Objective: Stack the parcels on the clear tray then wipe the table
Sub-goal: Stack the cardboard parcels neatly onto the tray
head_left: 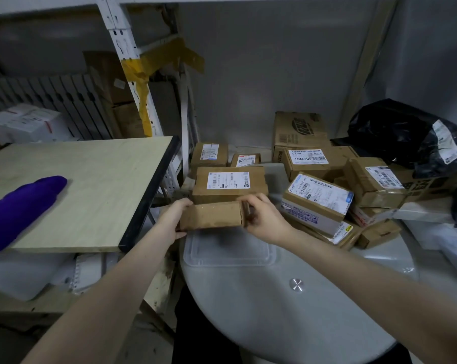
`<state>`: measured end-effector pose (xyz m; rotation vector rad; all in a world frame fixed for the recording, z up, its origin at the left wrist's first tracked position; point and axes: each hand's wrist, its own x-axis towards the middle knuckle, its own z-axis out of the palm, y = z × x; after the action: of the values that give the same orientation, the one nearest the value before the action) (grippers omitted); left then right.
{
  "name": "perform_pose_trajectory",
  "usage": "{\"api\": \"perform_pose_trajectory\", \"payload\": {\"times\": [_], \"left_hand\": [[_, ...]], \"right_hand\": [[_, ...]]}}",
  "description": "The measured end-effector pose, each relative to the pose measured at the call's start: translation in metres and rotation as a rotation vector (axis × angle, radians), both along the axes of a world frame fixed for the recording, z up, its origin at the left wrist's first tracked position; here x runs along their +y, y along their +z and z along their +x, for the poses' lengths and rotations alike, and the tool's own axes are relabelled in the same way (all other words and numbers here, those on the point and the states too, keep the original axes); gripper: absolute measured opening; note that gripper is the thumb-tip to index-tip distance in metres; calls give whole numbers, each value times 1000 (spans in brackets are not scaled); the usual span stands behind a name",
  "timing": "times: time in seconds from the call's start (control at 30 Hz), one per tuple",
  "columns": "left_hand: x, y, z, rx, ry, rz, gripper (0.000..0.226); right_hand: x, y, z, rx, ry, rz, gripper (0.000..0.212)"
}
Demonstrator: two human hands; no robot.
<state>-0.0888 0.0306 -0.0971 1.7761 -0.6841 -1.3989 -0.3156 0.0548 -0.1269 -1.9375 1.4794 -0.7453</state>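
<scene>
A small brown cardboard parcel (pixel 211 215) hangs just above the far edge of the clear plastic tray (pixel 228 252), which lies flat on the round grey table (pixel 274 311). My left hand (pixel 173 219) grips the parcel's left end. My right hand (pixel 264 219) holds its right end, fingers curled over the top. Behind it sits a labelled brown parcel (pixel 228 183). Several more labelled parcels (pixel 318 200) lie piled to the right. A purple cloth (pixel 22 208) rests on the wooden board at the left.
A pale wooden board (pixel 96 193) with a black edge stands left of the table. White metal shelving (pixel 132 74) rises behind it. A black plastic bag (pixel 406 137) sits at the far right, with a large carton (pixel 298 132) against the wall.
</scene>
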Motion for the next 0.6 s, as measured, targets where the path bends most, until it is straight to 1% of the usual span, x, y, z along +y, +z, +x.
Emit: {"api": "perform_pose_trajectory", "payload": {"times": [0.07, 0.1, 0.13, 0.2, 0.27, 0.33, 0.43, 0.5, 0.6], "left_hand": [[-1, -1, -1, -11, -19, -26, 37], [-1, -2, -1, -17, -29, -38, 33], [-1, -4, -3, -31, -39, -47, 33], [-2, -8, -5, -93, -43, -63, 32], [-4, -11, -7, -166, -37, -63, 23], [-5, -13, -9, -202, -53, -33, 17], [-5, -15, -14, -226, -115, -2, 14], [-8, -14, -18, -299, -157, -18, 21], [-14, -8, -28, -484, -191, -75, 16]], "right_hand": [[3, -1, -5, 40, 62, 65, 60], [5, -1, -6, 77, 81, 83, 57], [6, -2, -7, 104, 90, 88, 53], [9, -3, -6, 92, 84, 107, 45], [12, -4, -4, 67, 77, 130, 41], [13, -4, -2, 110, 84, 112, 39], [11, 2, 0, 190, 95, 111, 35], [10, 11, 0, 168, 74, 100, 33], [5, 33, -6, 66, -11, 9, 29]]}}
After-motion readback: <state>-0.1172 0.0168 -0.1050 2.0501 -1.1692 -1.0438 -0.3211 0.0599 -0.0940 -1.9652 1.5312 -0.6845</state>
